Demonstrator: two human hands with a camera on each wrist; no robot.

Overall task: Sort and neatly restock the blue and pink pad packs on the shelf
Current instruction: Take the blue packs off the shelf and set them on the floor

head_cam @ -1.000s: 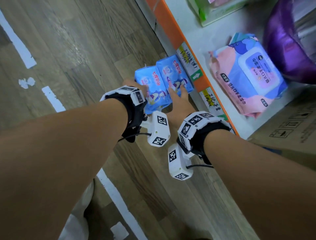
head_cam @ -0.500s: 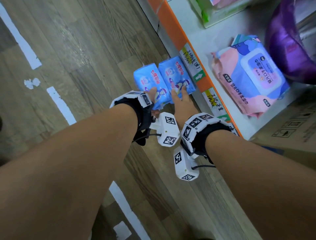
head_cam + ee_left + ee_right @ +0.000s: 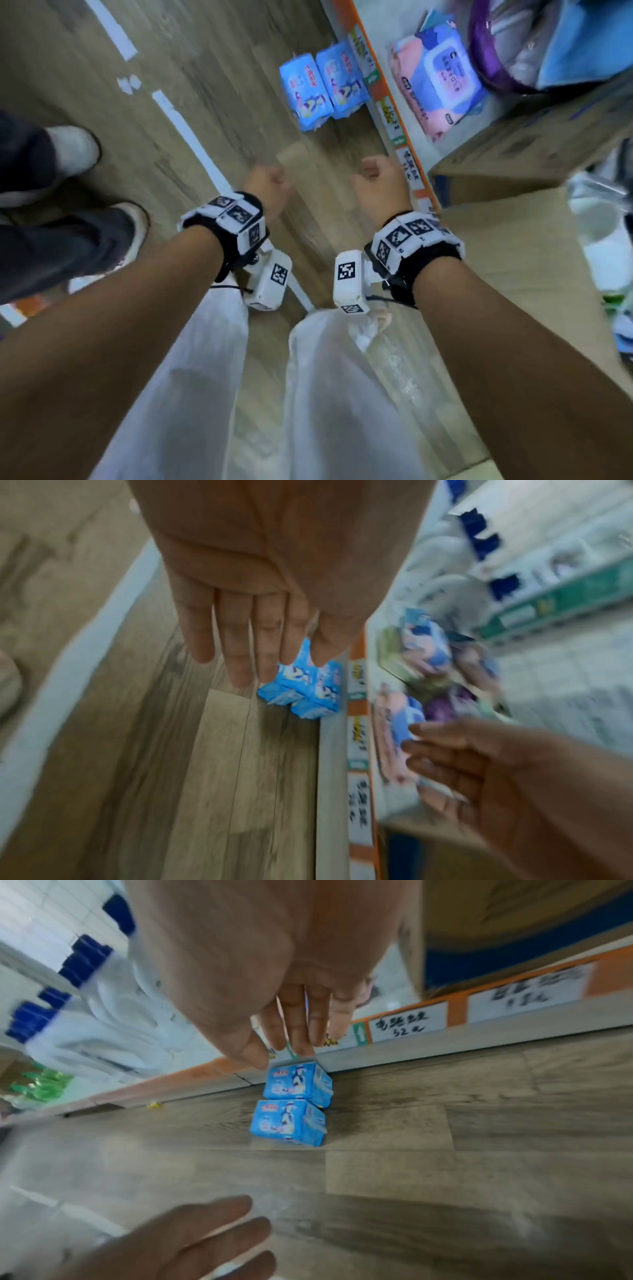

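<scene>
Left hand (image 3: 270, 192) and right hand (image 3: 380, 186), both empty: each grip is released, fingers relaxed and extended in the wrist views, well apart from the goods. Two blue pad packs (image 3: 322, 87), soft rectangular film pouches with glossy print, lie touching side by side on the wood-grain floor (image 3: 212, 68) against the orange shelf edge (image 3: 383, 89), probably staged for restocking. A pink wipes pack (image 3: 435, 82) lies on the shelf.

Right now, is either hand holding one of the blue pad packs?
No, both blue pad packs sit on the floor beside the shelf edge, apart from both hands.
</scene>
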